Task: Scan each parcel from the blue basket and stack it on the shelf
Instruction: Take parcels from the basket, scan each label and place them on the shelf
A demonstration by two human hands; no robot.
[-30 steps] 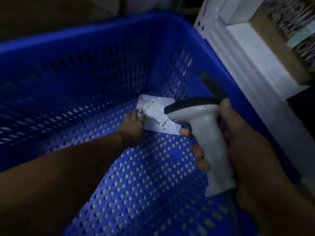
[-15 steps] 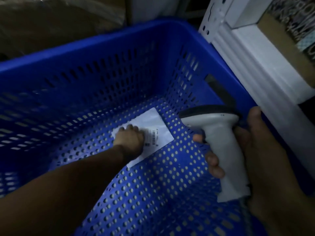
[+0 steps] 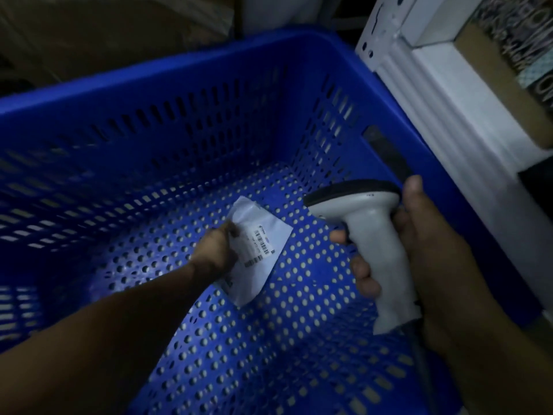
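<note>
I am watching the left hand (image 3: 214, 250) reaching down into the blue basket (image 3: 179, 82) and pinching the parcel (image 3: 263, 256) at its left edge. The thumb is lying on the upper face, and the other fingers are hidden beneath it. The parcel is a flat white pouch, and it is sitting tilted low over the middle of the basket floor. I cannot tell whether its lower corner is touching the floor. Its printed label (image 3: 258, 244), with several barcodes, is facing up toward the camera.

The right hand (image 3: 419, 244) is wrapping round the grip of a pale handheld scanner (image 3: 380, 256). The fingers are curling across the front of the handle and the thumb is standing up behind the head. The scanner's dark-capped head is pointing left toward the parcel, near it but not touching. A dark cable (image 3: 419, 354) is trailing from the butt of the handle, down past the wrist.

Both forearms are crossing the near side of the basket. Its floor is dotted with round holes and its walls are slotted. A dark handle opening is showing in the right wall, just above the scanner.

A white metal shelf (image 3: 443, 109) is standing just beside the basket on the right. It is carrying a brown cardboard box (image 3: 502, 85) at the upper right corner of the view. Behind the basket I am seeing only dim brownish shapes, too dark to identify.
</note>
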